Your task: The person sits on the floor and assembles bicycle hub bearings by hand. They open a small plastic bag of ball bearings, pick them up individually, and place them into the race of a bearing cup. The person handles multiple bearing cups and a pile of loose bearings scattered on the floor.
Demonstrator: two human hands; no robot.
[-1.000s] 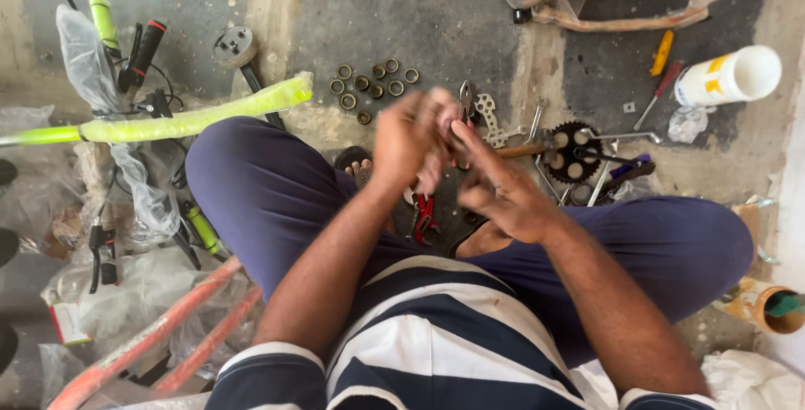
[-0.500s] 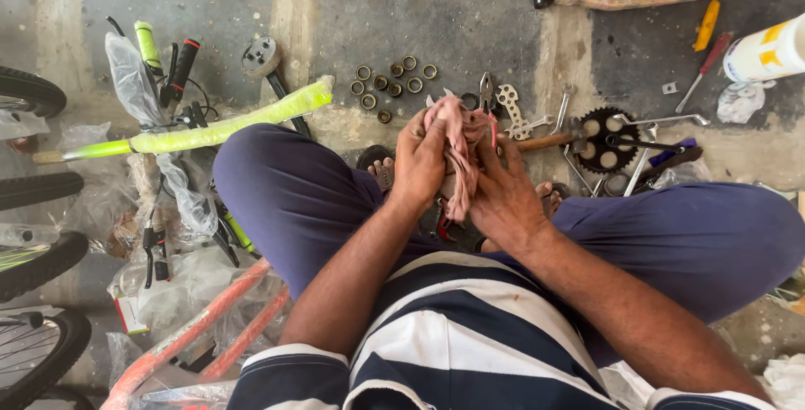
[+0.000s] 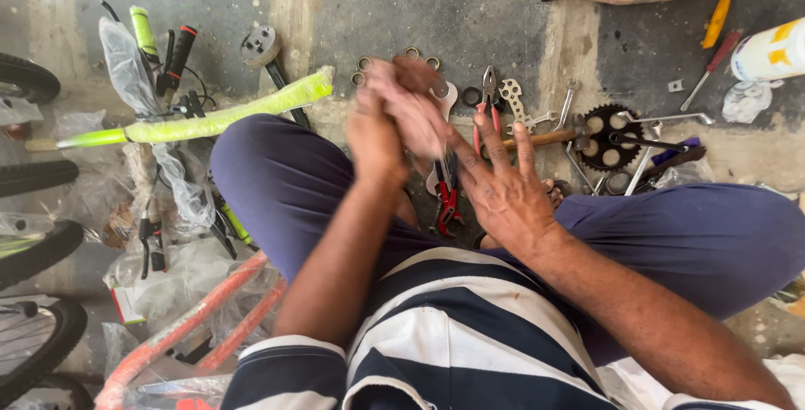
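I sit cross-legged on a concrete floor in dark blue trousers. My left hand [image 3: 376,137] is raised in front of me and closed on a pinkish rag [image 3: 412,96], which is blurred by motion. My right hand [image 3: 506,190] is just to its right, fingers spread and empty, its fingertips close to the rag. Below the hands, between my knees, lie red-handled pliers [image 3: 445,199]. A second pair of pliers [image 3: 488,90] and a flat multi-hole wrench [image 3: 512,96] lie just beyond.
A black chainring [image 3: 605,137], spanners and a wooden-handled tool [image 3: 537,137] lie at right. Metal rings [image 3: 366,66] sit ahead. A yellow-green wrapped tube [image 3: 220,118], handlebar grips [image 3: 144,31], tyres [image 3: 33,83] and an orange frame [image 3: 180,326] crowd the left. A white bottle [image 3: 770,51] and screwdrivers [image 3: 714,23] lie far right.
Both hands were pressed together around the rag. Now my right hand has come off it and spread open, while my left hand moves the rag, blurred.
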